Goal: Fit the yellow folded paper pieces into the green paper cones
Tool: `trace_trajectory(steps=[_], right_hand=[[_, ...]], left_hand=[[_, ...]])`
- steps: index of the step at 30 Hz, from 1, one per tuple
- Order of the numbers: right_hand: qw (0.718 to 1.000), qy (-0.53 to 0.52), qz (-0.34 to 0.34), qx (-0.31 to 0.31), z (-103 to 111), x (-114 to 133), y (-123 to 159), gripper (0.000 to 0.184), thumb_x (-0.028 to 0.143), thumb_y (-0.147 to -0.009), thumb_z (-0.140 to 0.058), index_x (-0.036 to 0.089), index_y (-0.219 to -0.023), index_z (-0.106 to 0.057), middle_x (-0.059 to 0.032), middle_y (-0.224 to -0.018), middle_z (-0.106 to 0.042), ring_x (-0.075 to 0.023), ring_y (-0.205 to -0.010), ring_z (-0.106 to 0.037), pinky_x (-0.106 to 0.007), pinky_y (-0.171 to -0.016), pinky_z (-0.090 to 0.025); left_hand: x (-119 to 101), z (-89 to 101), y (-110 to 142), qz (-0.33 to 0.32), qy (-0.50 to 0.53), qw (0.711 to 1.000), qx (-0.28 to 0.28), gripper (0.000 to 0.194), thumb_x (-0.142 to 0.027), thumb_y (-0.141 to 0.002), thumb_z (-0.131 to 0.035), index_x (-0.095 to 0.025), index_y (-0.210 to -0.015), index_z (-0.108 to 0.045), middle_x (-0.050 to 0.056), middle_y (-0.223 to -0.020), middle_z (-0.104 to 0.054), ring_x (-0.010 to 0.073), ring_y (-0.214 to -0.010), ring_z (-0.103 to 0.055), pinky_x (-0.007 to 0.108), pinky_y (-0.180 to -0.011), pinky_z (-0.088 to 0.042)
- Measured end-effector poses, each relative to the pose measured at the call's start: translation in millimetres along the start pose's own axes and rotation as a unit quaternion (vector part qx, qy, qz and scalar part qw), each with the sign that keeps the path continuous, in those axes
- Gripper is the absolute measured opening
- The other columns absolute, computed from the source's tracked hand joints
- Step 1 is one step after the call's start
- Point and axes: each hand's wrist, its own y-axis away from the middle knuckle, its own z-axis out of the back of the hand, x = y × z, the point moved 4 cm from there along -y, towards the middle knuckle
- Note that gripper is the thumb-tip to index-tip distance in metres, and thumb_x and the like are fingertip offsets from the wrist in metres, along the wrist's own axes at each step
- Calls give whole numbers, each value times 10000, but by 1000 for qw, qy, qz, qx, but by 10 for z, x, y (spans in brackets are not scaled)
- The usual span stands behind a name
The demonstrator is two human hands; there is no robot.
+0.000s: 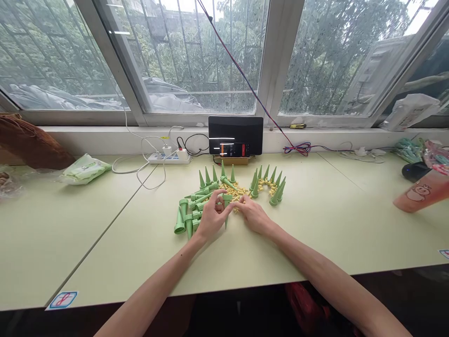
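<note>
My left hand (211, 216) is closed around a green plastic cone spike (227, 206), wide end up and tip pointing down toward the table. My right hand (253, 214) rests on the table beside it, fingers pinched together at a small yellow piece (235, 206) next to the cone's top. Several green cones lie in a loose pile (189, 216) left of my left hand. Beyond my hands, several more cones stand upright (273, 187) in rows. Small yellow parts (242, 191) are scattered between them.
A black device (235, 135) with a phone (234, 150) propped before it stands at the window sill. A power strip (169, 157) with cables lies left of it. A green packet (85, 169) sits at left. A pink cup (423, 194) and bags sit at right.
</note>
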Motion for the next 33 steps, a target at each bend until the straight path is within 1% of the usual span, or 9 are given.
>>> trace_trajectory(steps=[3,7,11,15,19,22,25,30,33], right_hand=[[1000,1,6,-5,-26,1,-1,428,-34,-863,-437,231,-1148,-615,-40,-990,-478,-122,-698,-446,-220,-579,-286],[1000,8,14,-18,-28,17,8,228,96,-961,-445,203,-1090,-600,-48,-998,-505,-128,-703,-482,-232,-577,-299],[1000,7,12,-14,6,53,19,153,165,-981,-482,208,-1073,-596,-49,-1016,-523,-136,-741,-527,-236,-608,-338],[1000,9,7,-5,12,64,8,132,174,-974,-510,207,-1077,-586,-41,-994,-530,-139,-739,-535,-241,-612,-344],[1000,20,6,1,-31,26,-11,112,141,-983,-466,180,-994,-570,-38,-936,-533,-137,-696,-512,-246,-585,-316],[1000,17,12,-4,-51,9,-16,102,121,-972,-477,176,-952,-561,-34,-916,-537,-135,-695,-510,-243,-588,-315],[1000,6,8,-15,-33,22,-12,107,116,-969,-489,179,-947,-572,-34,-920,-550,-136,-713,-527,-241,-611,-339],[998,-3,-40,-57,68,28,7,114,179,-970,-536,198,-1055,-609,-58,-1040,-580,-138,-722,-557,-252,-621,-381],[997,16,-62,-45,73,2,7,83,195,-956,-561,195,-1014,-619,-61,-1032,-579,-142,-702,-554,-256,-602,-376]], left_hand=[[-4,3,1,-2,-8,1000,-1,340,-411,-875,-650,-220,-1136,-545,-56,-748,-351,36,-484,-285,175,-436,-236],[6,2,1,5,-5,1000,-1,342,-426,-873,-648,-216,-1125,-552,-45,-775,-369,32,-482,-300,170,-420,-237],[30,4,-3,7,3,1000,-3,352,-430,-871,-646,-221,-1139,-552,-41,-791,-393,30,-473,-318,167,-410,-261],[41,4,-3,6,-4,1000,-2,342,-429,-880,-637,-226,-1142,-549,-40,-794,-416,31,-457,-356,174,-411,-288],[42,8,3,13,-12,1000,-1,342,-434,-886,-631,-229,-1147,-551,-42,-785,-407,34,-453,-359,180,-408,-288],[43,10,5,15,-10,1000,-1,345,-435,-887,-632,-231,-1152,-548,-45,-781,-401,33,-449,-359,180,-407,-285],[46,7,4,15,-7,1000,-2,348,-438,-887,-633,-232,-1155,-547,-45,-781,-408,33,-446,-362,180,-405,-283],[52,4,3,15,-5,1000,-5,354,-447,-886,-630,-227,-1151,-550,-43,-778,-416,35,-446,-370,181,-401,-283],[54,6,3,10,-10,1000,-7,353,-447,-883,-633,-226,-1146,-553,-38,-795,-427,32,-445,-369,181,-400,-287]])
